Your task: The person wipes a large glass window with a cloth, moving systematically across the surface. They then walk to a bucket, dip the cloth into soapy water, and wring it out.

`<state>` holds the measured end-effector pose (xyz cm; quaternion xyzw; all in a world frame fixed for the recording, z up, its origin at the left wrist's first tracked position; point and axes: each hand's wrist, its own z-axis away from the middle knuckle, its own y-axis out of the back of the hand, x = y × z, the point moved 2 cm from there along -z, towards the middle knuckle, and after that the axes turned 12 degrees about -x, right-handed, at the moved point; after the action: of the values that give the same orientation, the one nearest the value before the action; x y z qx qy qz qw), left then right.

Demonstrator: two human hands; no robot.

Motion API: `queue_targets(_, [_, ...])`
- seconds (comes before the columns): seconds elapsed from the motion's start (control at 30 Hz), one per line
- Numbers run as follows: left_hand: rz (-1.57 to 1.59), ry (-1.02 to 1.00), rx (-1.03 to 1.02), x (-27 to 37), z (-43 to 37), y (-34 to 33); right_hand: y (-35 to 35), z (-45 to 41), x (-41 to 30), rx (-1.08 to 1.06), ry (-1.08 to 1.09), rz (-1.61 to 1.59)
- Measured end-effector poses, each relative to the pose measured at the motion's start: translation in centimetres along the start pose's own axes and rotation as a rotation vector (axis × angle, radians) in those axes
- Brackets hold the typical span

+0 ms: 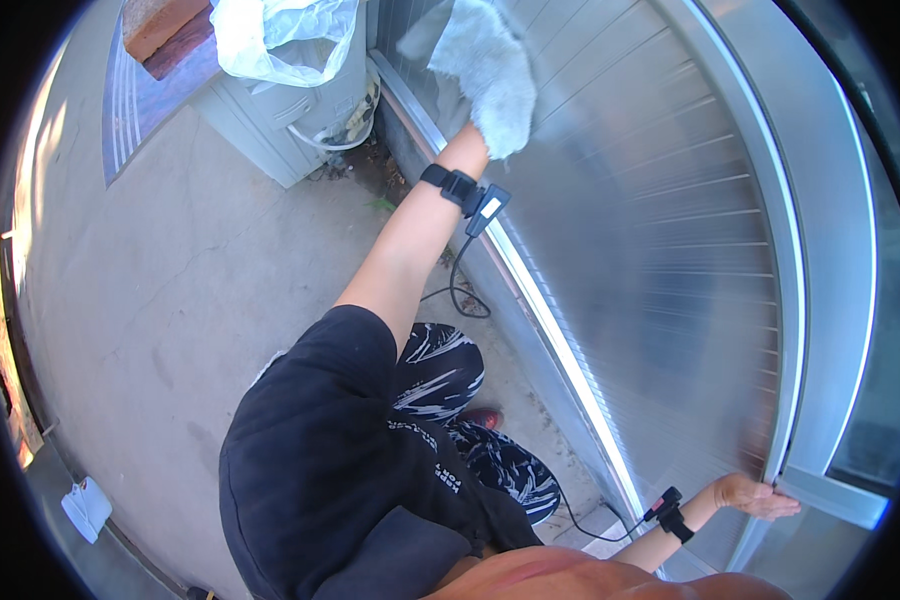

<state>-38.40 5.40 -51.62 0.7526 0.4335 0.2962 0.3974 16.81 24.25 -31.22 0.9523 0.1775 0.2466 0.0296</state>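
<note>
A fluffy light-blue cloth (499,82) covers my left hand (474,144), so its fingers are hidden; only the wrist end shows. The cloth lies against a ribbed, shiny panel (592,225) set in a metal frame, near the panel's upper left part. My left arm is stretched far out. Low on the right, my right hand (754,496) rests at the corner of the metal frame (791,390), its fingers straight and holding nothing that I can see. A black strap with a cabled device (487,208) sits on my left wrist, and a similar device (664,510) on the right.
A white bin-like container (270,127) with a plastic bag (289,45) stands at the upper left, beside a brick (161,26) on a patterned board (146,97). Cables hang from both wrists. A concrete ledge (510,289) runs along the panel's foot above the concrete floor (180,300).
</note>
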Motion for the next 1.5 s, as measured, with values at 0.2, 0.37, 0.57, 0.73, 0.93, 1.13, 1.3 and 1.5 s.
queue_targets(0.2, [-0.087,0.1,-0.422,-4.9,8.4,-10.3,-0.2,0.7,0.6,-0.018,0.013,0.098])
queue_targets(0.37, [-0.053,0.213,-0.67,-6.0,9.9,-11.6,-0.3,-0.1,0.0,-0.004,-0.024,0.029])
queue_targets(0.57, [-0.001,0.186,-0.432,-3.5,2.8,-3.1,-0.4,0.3,0.2,-0.005,-0.157,-0.039])
queue_targets(0.73, [0.018,0.142,-0.042,-2.0,-5.2,6.0,-0.8,0.5,0.7,0.003,-0.169,-0.079])
queue_targets(0.93, [-0.004,0.117,0.131,-3.4,-9.7,10.1,-0.1,0.0,0.7,-0.032,-0.154,-0.096])
queue_targets(1.13, [-0.074,0.171,-0.039,-6.8,-8.6,4.4,0.2,0.2,0.6,-0.02,-0.112,-0.084])
queue_targets(1.3, [-0.095,0.275,-0.37,-9.5,-2.9,-3.0,0.0,0.4,0.7,-0.01,-0.093,-0.037])
queue_targets(1.5, [-0.012,0.225,-0.549,-6.9,-0.2,-2.4,-0.7,0.9,0.8,-0.013,-0.127,-0.015])
